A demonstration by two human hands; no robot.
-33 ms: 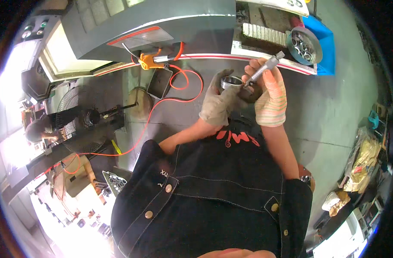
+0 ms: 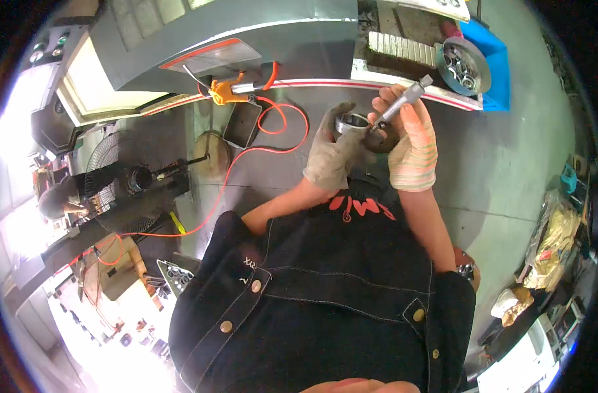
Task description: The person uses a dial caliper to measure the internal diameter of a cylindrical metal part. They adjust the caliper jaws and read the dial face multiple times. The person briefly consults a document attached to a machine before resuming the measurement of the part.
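In front of my chest, my left hand, in a grey work glove, is closed around a shiny metal ring with an open bore. My right hand wears a pale striped glove and grips a silver micrometer. The micrometer's barrel slants up to the right, away from the ring. Its lower end sits right beside the ring, between my two hands. Whether the micrometer touches the ring I cannot tell, because fingers and shadow hide that spot.
Ahead stands a grey machine, with an orange air gun and its red hose. A round pan of metal rings stands by a blue bin at the far right. A fan is on the left; wrapped packages lie right.
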